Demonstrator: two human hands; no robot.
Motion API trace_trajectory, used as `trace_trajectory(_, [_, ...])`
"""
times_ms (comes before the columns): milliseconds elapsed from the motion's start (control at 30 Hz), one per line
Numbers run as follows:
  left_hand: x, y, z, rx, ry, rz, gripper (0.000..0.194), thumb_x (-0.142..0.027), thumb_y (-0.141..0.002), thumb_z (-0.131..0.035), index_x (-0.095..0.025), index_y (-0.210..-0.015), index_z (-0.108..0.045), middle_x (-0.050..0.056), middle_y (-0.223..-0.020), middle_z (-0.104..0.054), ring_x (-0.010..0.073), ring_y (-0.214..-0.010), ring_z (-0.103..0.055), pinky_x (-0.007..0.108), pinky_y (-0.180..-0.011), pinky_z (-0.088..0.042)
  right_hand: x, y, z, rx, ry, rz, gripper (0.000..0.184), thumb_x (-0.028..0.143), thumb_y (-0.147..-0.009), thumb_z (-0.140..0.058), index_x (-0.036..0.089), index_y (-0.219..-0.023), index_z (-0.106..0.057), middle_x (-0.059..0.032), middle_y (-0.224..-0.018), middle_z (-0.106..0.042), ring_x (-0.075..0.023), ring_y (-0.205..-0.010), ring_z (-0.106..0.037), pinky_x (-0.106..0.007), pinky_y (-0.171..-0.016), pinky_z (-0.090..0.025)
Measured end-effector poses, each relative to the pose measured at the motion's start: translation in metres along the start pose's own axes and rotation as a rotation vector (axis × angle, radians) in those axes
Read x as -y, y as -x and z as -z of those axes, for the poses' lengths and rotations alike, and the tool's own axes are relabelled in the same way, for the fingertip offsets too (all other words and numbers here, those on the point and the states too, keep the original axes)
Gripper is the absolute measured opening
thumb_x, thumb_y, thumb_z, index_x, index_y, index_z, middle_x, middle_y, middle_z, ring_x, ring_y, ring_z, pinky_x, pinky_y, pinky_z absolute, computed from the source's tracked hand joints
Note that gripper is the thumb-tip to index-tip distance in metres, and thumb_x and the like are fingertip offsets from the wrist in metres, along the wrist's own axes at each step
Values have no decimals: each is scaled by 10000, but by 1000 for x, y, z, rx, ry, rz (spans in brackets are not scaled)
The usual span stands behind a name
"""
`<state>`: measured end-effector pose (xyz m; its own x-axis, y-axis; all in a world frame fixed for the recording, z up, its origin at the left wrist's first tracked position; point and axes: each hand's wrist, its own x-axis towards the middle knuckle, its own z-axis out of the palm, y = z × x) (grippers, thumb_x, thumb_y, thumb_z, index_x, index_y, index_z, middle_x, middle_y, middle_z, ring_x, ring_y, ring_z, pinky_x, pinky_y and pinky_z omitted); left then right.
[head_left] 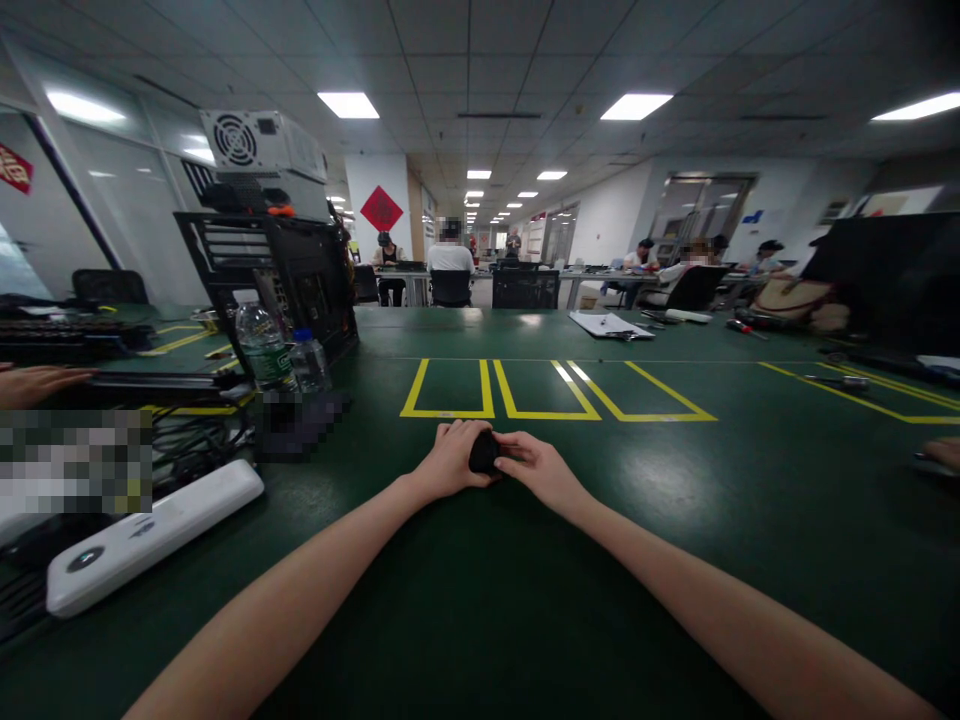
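A small black rounded object (484, 453) is held between my two hands, just above or on the green tabletop; its exact kind is too small to make out. My left hand (454, 460) wraps around its left side, with the fingers over the top and the thumb below. From the right, the fingertips and thumb of my right hand (536, 467) pinch its edge. Just beyond my hands, yellow tape outlines (448, 413) mark the green table (480, 600).
On the left stand a black computer case (300, 270), a water bottle (262, 345), a smaller blue-capped bottle (309, 362) and a long white device (157, 540). A co-worker's hand (41, 384) reaches in there. A clipboard (611, 326) lies beyond the tape.
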<state>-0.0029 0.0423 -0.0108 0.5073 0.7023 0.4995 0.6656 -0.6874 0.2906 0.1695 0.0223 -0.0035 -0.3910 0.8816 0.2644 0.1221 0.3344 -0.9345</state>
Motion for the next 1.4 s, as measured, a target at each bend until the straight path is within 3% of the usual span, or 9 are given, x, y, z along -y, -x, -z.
trace_trajectory(267, [-1, 0, 3, 25, 6, 14, 615, -387, -580, -663, -208, -1099, -387, 61, -1039, -500, 251, -960, -456, 379, -816, -310, -6, -9, 5, 19, -76, -70, 302, 223, -670, -607, 175, -952, -509, -38, -958, -576, -175, -905, -566, -366, -826, -443])
trace_trajectory(467, [-2, 1, 4, 29, 20, 11, 610, -376, -588, -662, -208, -1103, -380, 59, -1042, -502, 242, -951, -459, 378, -820, -305, 5, 3, 2, 14, 76, 54, 298, 194, -679, -591, 197, -969, -520, -24, -1006, -549, -173, -981, -525, -367, -891, -413])
trace_trajectory(833, [-2, 1, 3, 27, 1, 7, 604, -363, -584, -667, -196, -1095, -391, 64, -1031, -502, 248, -956, -458, 381, -819, -311, 0, -5, 5, 35, -29, -60, 295, 217, -697, -580, 179, -980, -507, -41, -966, -569, -169, -904, -560, -364, -821, -448])
trace_trajectory(1067, [-3, 1, 4, 32, -4, -5, 606, -346, -587, -665, -194, -1101, -382, 70, -1042, -494, 252, -970, -449, 381, -829, -303, 5, 4, 3, 49, 53, 30, 346, 176, -663, -604, 213, -992, -504, -21, -1007, -544, -175, -980, -527, -375, -878, -424])
trace_trajectory(1233, [-4, 1, 5, 30, -2, 0, 590, -366, -602, -653, -199, -1098, -381, 69, -1042, -493, 249, -974, -449, 380, -829, -304, 4, 0, 3, 50, 30, 29, 247, 214, -708, -566, 187, -947, -509, -27, -970, -554, -165, -917, -556, -361, -826, -459])
trace_trajectory(1400, [-4, 1, 6, 43, 10, 3, 576, -360, -608, -650, -203, -1095, -384, 65, -1046, -493, 249, -979, -450, 378, -826, -308, 1, -5, 3, 15, 75, -5, 310, 213, -694, -586, 183, -986, -487, -34, -957, -553, -172, -909, -551, -380, -826, -452])
